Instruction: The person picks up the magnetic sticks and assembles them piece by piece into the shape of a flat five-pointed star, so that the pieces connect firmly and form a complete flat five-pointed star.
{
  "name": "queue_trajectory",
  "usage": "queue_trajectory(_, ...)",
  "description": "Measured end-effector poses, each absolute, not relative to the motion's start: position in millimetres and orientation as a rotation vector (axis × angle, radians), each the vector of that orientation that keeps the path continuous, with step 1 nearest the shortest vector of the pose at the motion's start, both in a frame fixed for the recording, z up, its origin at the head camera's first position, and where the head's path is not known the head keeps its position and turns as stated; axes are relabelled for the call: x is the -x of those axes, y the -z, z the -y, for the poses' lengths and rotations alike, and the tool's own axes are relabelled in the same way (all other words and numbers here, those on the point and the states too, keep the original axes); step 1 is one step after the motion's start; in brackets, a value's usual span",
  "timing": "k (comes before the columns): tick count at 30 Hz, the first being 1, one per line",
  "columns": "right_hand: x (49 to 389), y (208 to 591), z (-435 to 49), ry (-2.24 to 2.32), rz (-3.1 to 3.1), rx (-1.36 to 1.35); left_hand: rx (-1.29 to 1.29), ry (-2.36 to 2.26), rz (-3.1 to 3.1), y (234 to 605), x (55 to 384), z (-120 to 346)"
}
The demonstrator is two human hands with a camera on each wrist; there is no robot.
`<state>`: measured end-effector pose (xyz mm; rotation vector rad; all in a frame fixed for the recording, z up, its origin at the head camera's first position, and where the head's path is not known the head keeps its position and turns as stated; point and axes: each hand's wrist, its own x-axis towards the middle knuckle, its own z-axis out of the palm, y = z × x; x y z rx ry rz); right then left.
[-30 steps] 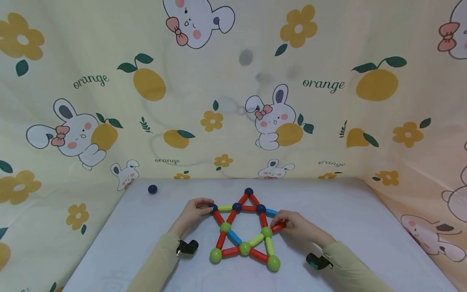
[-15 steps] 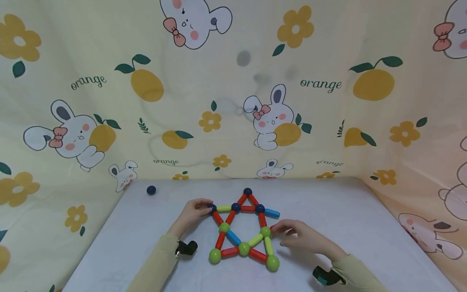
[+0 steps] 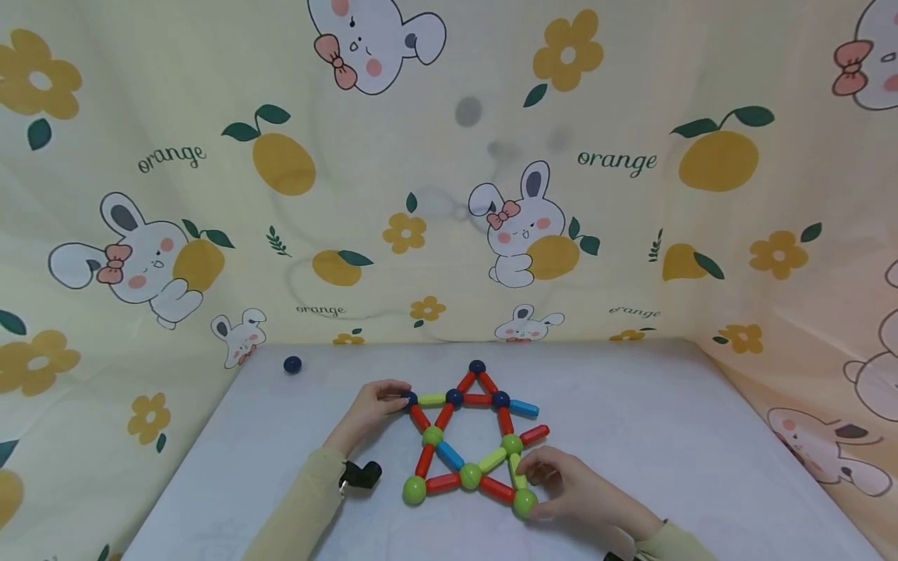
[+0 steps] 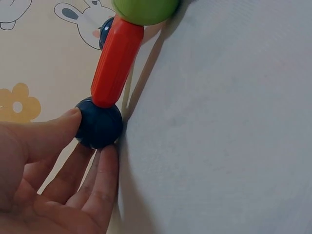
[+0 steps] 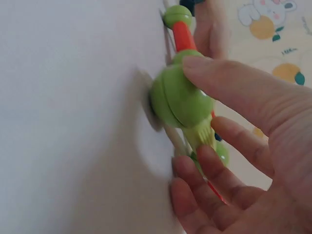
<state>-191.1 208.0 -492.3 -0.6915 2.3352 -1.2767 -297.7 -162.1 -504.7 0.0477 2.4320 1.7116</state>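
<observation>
A star-like frame of magnetic rods and balls lies on the white table. My left hand [image 3: 375,409] pinches the dark blue ball [image 4: 99,123] at its left corner between thumb and fingers; a red rod [image 4: 116,63] and a yellow-green rod [image 3: 431,400] meet that ball. At the lower right corner, my right hand [image 3: 578,491] has its thumb at the large green ball [image 5: 183,95], with loosely bent fingers beside the yellow-green rod [image 3: 517,471]. A blue rod [image 3: 524,408] and a red rod [image 3: 535,435] stick out from the frame's right side, their outer ends without balls.
A single dark blue ball [image 3: 292,365] sits at the table's back left. Behind the table [image 3: 631,405] hangs a cloth [image 3: 449,265] printed with rabbits and oranges. Another green ball [image 3: 415,490] marks the frame's lower left corner.
My right hand has let go of the red rod on the right and moved down toward me to the lower right green ball. The left hand stays on its dark blue ball.
</observation>
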Motion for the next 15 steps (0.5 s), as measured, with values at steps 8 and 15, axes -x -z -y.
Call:
queue_trajectory(8, 184.7, 493.3, -200.8, 1.294, -2.408, 0.675, -0.103, -1.716, -2.428, 502.2, 298.8, 160.8)
queue_trajectory(15, 187.3, 489.9, -207.9, 1.288, -2.388, 0.607, -0.162, -1.693, -2.478, 499.3, 290.2, 162.9)
